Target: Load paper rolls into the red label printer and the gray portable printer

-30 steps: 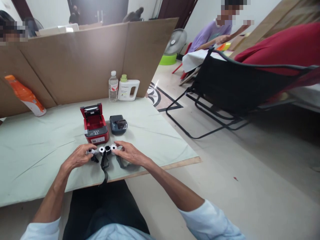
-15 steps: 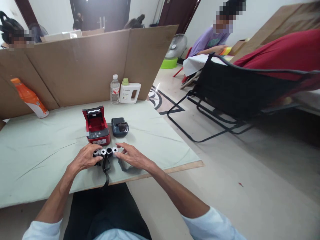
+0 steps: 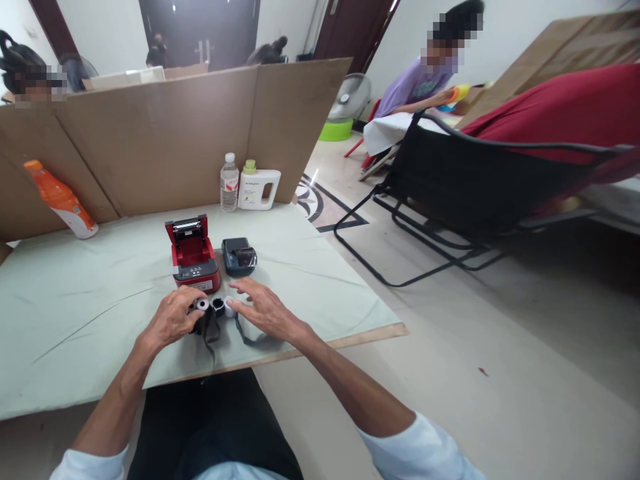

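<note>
Small rolls in a short row near the front edge of the counter, just in front of the red printer with its lid up. Left hand curled over the left end of the row, fingers bent down around it, seemingly closed on the leftmost roll; that roll itself hidden under the fingers, so the grip not plainly shown. Right hand flat and open, fingers spread, fingertips touching the white roll at the right end of the row. Between the two hands, one white roll end and one dark roll end facing up. Dark strap trailing from under the rolls toward the counter's front edge, partly covered by the left hand; a second loop of strap passing under the right palm. Small dark printer just right of the red one, apart from both hands.

Number of rolls hard to make out, the left ones covered. Print on the red printer's front too small to read. At the counter's back against the cardboard screen, a water bottle and a white jug side by side; an orange bottle leaning at far left. Other people beyond the screen and at upper right, only partly in view.
</note>
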`<state>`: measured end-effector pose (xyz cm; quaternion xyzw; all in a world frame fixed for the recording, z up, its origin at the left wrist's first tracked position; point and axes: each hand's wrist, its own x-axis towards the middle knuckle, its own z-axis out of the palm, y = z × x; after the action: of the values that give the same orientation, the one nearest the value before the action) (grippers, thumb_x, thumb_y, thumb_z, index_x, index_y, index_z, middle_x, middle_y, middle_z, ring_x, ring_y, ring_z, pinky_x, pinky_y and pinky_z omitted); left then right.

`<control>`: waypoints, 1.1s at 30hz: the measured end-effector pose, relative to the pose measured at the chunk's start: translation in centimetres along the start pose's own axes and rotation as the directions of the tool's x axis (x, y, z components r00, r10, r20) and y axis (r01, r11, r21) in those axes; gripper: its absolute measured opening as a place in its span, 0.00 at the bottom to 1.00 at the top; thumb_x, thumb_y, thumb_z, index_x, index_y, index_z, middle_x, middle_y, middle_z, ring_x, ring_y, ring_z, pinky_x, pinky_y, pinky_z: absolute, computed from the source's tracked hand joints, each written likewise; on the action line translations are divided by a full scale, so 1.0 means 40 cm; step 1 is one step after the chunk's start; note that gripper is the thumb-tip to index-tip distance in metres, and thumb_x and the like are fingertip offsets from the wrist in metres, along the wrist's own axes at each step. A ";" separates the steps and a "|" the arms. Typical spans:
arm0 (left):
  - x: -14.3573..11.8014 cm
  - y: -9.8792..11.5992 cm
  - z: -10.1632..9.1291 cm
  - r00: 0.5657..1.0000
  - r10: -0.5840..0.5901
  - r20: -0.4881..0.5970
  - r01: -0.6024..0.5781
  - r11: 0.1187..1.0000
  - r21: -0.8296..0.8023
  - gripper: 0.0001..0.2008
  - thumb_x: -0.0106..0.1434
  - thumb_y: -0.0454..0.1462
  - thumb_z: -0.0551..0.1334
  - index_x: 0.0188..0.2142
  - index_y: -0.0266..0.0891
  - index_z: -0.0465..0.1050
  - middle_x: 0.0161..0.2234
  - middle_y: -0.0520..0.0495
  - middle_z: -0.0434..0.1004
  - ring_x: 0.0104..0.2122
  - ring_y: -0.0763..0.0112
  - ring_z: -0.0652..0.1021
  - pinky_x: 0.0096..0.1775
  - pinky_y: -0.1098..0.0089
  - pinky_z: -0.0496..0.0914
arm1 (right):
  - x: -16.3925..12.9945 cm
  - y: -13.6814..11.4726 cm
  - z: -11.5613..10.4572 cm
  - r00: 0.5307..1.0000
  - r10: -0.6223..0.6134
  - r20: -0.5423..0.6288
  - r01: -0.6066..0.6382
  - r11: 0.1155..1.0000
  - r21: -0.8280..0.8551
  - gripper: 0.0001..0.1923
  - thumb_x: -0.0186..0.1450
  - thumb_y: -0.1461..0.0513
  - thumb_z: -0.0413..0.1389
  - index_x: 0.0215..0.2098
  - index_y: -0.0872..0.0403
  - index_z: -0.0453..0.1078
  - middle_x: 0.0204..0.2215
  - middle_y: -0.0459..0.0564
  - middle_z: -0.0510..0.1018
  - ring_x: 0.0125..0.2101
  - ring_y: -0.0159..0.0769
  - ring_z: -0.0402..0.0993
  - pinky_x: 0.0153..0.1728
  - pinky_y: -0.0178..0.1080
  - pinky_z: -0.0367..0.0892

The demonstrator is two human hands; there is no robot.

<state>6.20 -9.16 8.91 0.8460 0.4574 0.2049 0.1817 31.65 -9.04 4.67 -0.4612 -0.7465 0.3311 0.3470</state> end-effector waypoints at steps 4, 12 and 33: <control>0.001 0.026 -0.063 0.994 -0.014 -0.108 -0.005 0.985 -0.172 0.12 0.62 0.33 0.63 0.45 0.41 0.79 0.41 0.46 0.84 0.38 0.65 0.81 0.40 0.66 0.76 | 0.016 -0.039 -0.019 0.996 -0.063 -0.067 0.067 0.996 0.057 0.18 0.70 0.55 0.58 0.56 0.51 0.74 0.48 0.55 0.79 0.47 0.43 0.77 0.45 0.45 0.76; 0.066 -0.011 -0.106 0.947 -0.145 -0.288 -0.034 0.843 -0.537 0.12 0.56 0.35 0.69 0.41 0.37 0.79 0.37 0.46 0.83 0.33 0.69 0.80 0.35 0.70 0.76 | 0.129 -0.080 0.019 0.996 0.056 0.069 -0.085 0.836 0.543 0.24 0.68 0.55 0.61 0.60 0.55 0.71 0.49 0.56 0.82 0.47 0.42 0.81 0.48 0.45 0.77; 0.255 -0.218 -0.094 0.963 -0.102 -0.248 0.132 0.985 0.108 0.14 0.54 0.35 0.63 0.40 0.42 0.82 0.30 0.49 0.81 0.31 0.64 0.78 0.37 0.66 0.72 | 0.307 -0.074 0.045 0.976 0.216 0.031 -0.199 0.825 0.529 0.23 0.59 0.61 0.65 0.53 0.54 0.75 0.47 0.54 0.80 0.40 0.37 0.78 0.22 0.29 0.74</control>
<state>3.23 4.43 9.63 0.7958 0.5372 0.2667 0.0836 24.69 0.89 8.71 -0.4313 -0.5665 0.5522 0.4337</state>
